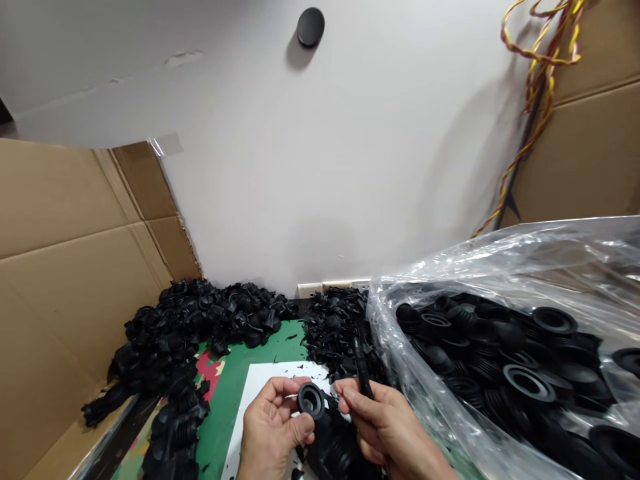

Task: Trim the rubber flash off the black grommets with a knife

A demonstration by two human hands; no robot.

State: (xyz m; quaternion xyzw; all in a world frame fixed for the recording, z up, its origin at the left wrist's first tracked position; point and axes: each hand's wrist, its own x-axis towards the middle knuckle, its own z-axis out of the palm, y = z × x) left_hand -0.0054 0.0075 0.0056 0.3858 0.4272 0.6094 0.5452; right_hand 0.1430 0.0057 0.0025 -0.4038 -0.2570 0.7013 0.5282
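Note:
My left hand (273, 430) is closed around a black ribbed rubber boot (320, 427), with thumb and fingers at its round open collar. My right hand (383, 423) is closed in a pinch at the collar's right edge and also grips a thin black tool (363, 373) that points up and away. Both hands sit low in the middle of the view, above a white sheet (260, 393) on a green mat (235, 373).
A heap of black rubber boots (200, 320) lies along the left and back, with trimmed black scraps (335, 330) behind the hands. A clear plastic bag (500, 320) full of boots fills the right. Cardboard walls (65, 267) stand left and right; red-yellow wires (540, 80) hang top right.

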